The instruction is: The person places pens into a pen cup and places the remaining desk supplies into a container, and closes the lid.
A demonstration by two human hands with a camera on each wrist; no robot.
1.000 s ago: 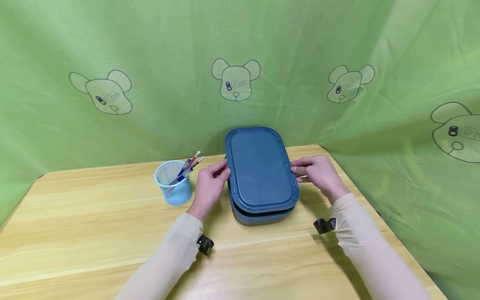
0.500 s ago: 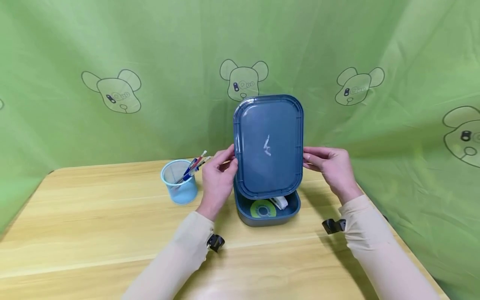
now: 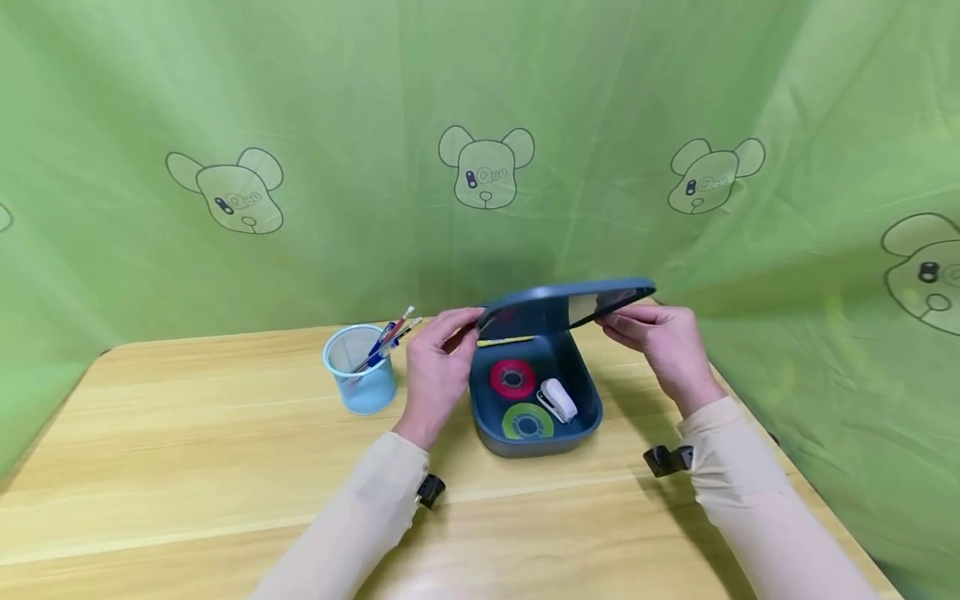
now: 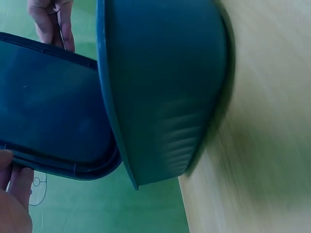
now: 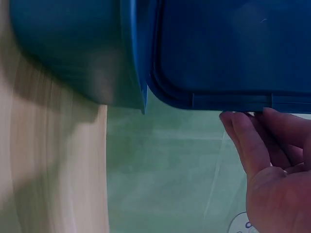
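A dark blue lid [image 3: 528,315] is tilted above the back of a matching open box [image 3: 536,447]. My left hand [image 3: 438,371] pinches the lid's left edge with thumb and fingers. On the opposite edge, the fingers of my right hand [image 3: 663,346] pinch it too. Inside the box lie a red ring-shaped roll [image 3: 512,379], a green one [image 3: 528,422], a small white stapler [image 3: 558,400] and a thin yellow stick [image 3: 506,341]. In the right wrist view the lid [image 5: 228,53] hangs beside the box wall [image 5: 73,53], my fingertips at its edge.
Left of the box stands a light blue mesh pen cup [image 3: 366,387] with several pens and pencils. The wooden table [image 3: 187,442] ends at a green curtain [image 3: 337,233] printed with bear heads, which also runs along the right side.
Both hands have lifted the lid off the box top, raised it upright, then tipped it nearly edge-on to the head view. The box's contents have come into sight.
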